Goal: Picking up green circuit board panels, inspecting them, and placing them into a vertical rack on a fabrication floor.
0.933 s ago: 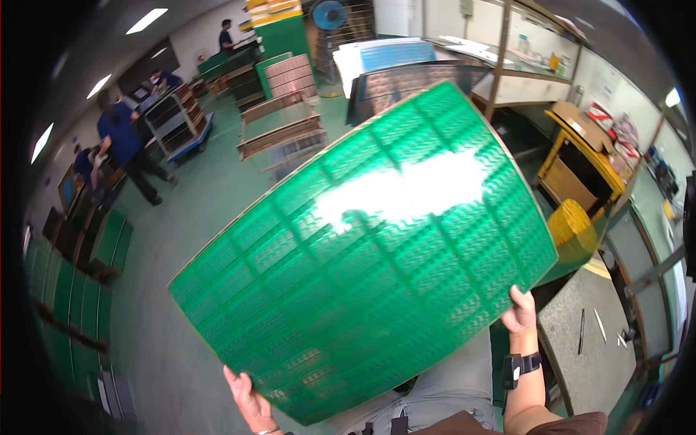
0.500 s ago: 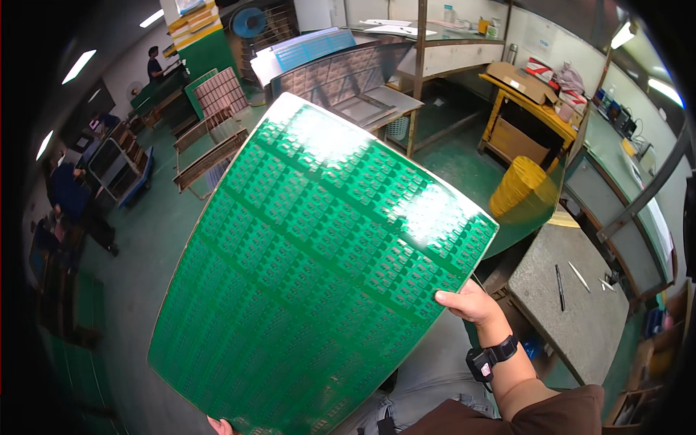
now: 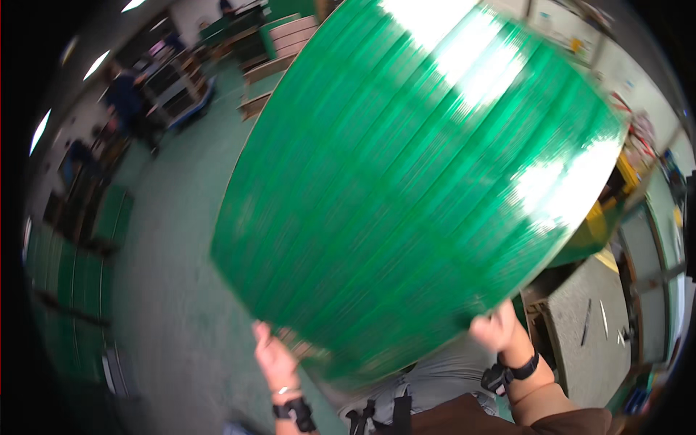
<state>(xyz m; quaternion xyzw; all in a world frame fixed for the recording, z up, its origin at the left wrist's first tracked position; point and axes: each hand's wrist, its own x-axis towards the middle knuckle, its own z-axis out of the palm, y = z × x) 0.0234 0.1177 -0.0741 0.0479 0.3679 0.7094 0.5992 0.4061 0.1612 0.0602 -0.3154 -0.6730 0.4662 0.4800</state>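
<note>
A large green printed circuit board panel (image 3: pixel 377 196) fills the middle of the head view, smeared by motion, with bright glare along its far edge. My left hand (image 3: pixel 275 357) grips its near left edge, thumb up at the rim and fingers partly hidden. At the near right edge, my right hand (image 3: pixel 496 330) holds the panel with the thumb over the front face; the other fingers are behind it. Both wrists wear black bands.
At right stands a grey-topped table (image 3: pixel 587 319) with a black pen (image 3: pixel 586 322) and a white pen-like tool (image 3: pixel 603 319). A person (image 3: pixel 129 101) stands at the far left beside a wheeled cart (image 3: pixel 177 94). Green panels (image 3: pixel 76 250) stand at the left.
The panel has swung up and closer, covering more of the view. My left hand has come into sight at its near edge. The view has turned left.
</note>
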